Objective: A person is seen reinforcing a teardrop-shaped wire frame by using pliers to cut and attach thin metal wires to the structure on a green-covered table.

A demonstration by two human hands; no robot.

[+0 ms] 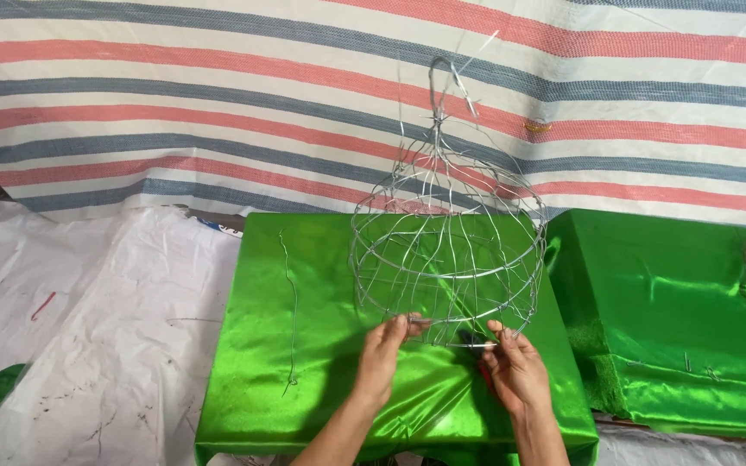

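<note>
At the near edge of the shiny green satin-covered block (304, 285), the left hand (383, 355) and right hand (515, 367) pinch the bottom ring of a round silver wire-frame basket (446, 250), steadying it. A loose bent wire (289, 311) lies alongside; behind hangs a striped red-blue-white tarpaulin (218, 95).

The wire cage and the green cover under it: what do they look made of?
The wire cage looks like thin bare metal wire, silvery and shiny, bent into hoops and ribs under a hook. The green cover looks like satin-type fabric: glossy, bright highlights, soft creases. Left hand and right hand pinch the bottom hoop.
</note>
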